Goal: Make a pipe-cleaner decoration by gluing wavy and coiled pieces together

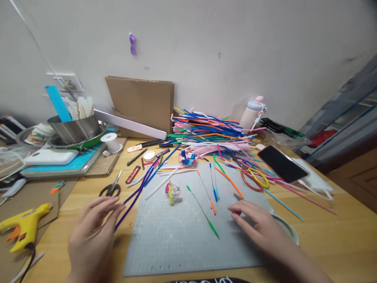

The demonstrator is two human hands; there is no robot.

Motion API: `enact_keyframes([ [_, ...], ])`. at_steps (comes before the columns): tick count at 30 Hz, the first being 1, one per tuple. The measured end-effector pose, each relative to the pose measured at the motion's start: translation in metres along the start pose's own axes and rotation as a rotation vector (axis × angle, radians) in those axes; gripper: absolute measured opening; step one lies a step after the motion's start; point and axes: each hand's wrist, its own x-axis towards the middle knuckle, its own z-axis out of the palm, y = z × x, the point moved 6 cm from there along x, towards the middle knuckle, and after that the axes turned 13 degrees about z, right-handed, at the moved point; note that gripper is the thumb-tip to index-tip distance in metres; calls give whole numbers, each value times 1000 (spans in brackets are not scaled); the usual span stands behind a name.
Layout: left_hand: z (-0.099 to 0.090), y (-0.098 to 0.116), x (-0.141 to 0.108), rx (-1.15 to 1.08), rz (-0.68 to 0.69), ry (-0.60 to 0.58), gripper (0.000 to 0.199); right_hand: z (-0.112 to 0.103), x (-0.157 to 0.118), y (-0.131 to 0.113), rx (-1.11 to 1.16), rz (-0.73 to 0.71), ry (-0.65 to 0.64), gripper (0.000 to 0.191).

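Note:
My left hand (96,232) hovers at the left edge of the grey cutting mat (165,251), fingers curled together, near purple pipe cleaners (137,196) and black scissors (110,188); whether anything is pinched is too small to tell. My right hand (259,226) is over the mat's right side, fingers close together, with a grey metal tip (237,196) showing just beyond them; its hold on that is unclear. Between the hands lie a green-ended wire piece (212,228), an orange-ended one (213,208), blue-ended ones (216,195) and a small colourful bundle (173,193).
A big pile of pipe cleaners (206,129) is at the back, before the wall. A yellow glue gun (28,224) lies left. At right are a phone (282,163), a bottle (250,114) and a round green object (290,230). Cardboard (141,102) leans behind.

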Motion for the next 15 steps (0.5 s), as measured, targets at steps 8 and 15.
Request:
enact_keyframes([
  [8, -1, -33, 19, -29, -228, -32, 23, -11, 13, -39, -111, -128, -132, 23],
  [15, 107, -15, 69, -98, -34, -587, 16, 4, 27, -79, -110, -231, -135, 20],
])
